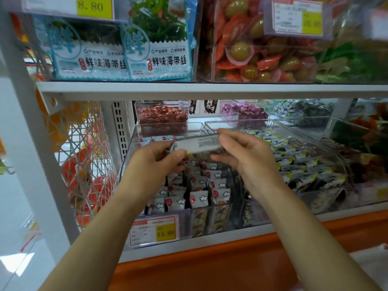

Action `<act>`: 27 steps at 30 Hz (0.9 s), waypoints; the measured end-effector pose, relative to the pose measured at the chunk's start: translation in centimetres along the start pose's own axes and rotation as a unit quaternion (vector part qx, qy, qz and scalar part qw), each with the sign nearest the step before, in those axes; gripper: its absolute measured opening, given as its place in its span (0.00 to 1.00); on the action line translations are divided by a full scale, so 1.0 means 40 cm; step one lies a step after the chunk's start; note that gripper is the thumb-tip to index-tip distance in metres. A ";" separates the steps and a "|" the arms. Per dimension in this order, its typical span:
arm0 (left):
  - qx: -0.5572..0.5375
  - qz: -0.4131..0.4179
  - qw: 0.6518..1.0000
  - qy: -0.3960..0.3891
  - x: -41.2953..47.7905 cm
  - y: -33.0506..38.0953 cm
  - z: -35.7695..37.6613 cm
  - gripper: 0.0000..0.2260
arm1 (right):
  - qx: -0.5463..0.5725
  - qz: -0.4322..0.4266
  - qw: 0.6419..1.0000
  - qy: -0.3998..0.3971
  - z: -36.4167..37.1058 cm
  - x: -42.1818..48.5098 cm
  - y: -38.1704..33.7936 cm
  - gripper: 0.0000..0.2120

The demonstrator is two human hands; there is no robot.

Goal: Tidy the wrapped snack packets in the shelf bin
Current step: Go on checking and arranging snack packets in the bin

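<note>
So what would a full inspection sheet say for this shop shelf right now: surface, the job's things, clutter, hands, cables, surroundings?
Surface: white shelf board with an orange front below it, carrying clear bins.
Job's things: clear plastic bin with rows of white snack packets printed with red dots and clouds; one greyish wrapped packet is held above them, its print blurred.
Clutter: nothing seen.
Hands: left hand and right hand each pinch one end of the greyish packet.
Cables: nothing seen.
Surroundings: yellow-and-white price tag on the bin front; neighbouring bin of black, white and yellow packets; blue seaweed bags on the shelf above; white wire mesh panel at left.
</note>
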State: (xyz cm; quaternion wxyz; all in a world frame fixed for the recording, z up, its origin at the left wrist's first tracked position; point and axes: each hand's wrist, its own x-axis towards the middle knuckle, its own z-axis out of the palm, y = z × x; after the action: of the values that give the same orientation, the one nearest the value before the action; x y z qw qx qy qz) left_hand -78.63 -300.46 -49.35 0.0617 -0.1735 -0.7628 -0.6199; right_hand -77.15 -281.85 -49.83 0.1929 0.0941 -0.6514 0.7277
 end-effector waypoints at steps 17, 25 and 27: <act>0.421 0.057 0.892 -0.156 0.094 -0.073 0.118 0.16 | -0.387 -0.136 0.909 0.076 -0.025 0.078 -0.008 0.15; 0.447 0.054 0.874 -0.180 0.087 -0.065 0.102 0.16 | -0.653 -0.142 0.734 -0.119 0.020 0.145 0.001 0.17; 0.434 0.056 0.880 -0.186 0.083 -0.063 0.095 0.16 | -0.717 -0.130 0.665 -0.160 0.033 0.163 0.005 0.16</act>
State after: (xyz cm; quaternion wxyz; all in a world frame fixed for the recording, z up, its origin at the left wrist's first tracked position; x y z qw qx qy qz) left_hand -82.14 -296.59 -51.50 0.0226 -0.2839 -0.9417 -0.1790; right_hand -83.31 -282.14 -47.31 0.1863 0.1257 -0.9741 -0.0234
